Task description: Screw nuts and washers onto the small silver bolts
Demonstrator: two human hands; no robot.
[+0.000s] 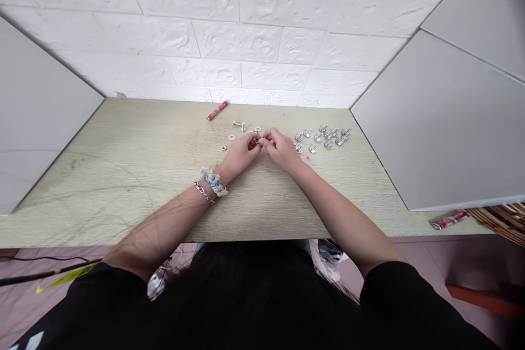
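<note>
Head view: both hands meet left of the bolt cluster (318, 138), which is the landmark here. Left hand (241, 152) and right hand (282, 150) pinch at a small metal part (259, 141), fingers narrow around it, tips nearly touching; part mostly covered, exact type can't be told. Right hand is the nearer one to the cluster, just beside its left edge.

Farther left of the cluster, beyond the left hand: loose bolts (238, 123), a flat washer (232, 136) and a nut (223, 148). Another washer (257, 129) sits just behind the fingers, also left of the cluster. Red stick (217, 110) lies left of the cluster and farther back, near the brick wall (262, 38). Second red stick (449, 220) is well right of the cluster, at the front edge of the surface (143, 147), beside a wicker item (504, 221). Scrunchie (214, 181) and chain bracelet (204, 192) on left wrist.
</note>
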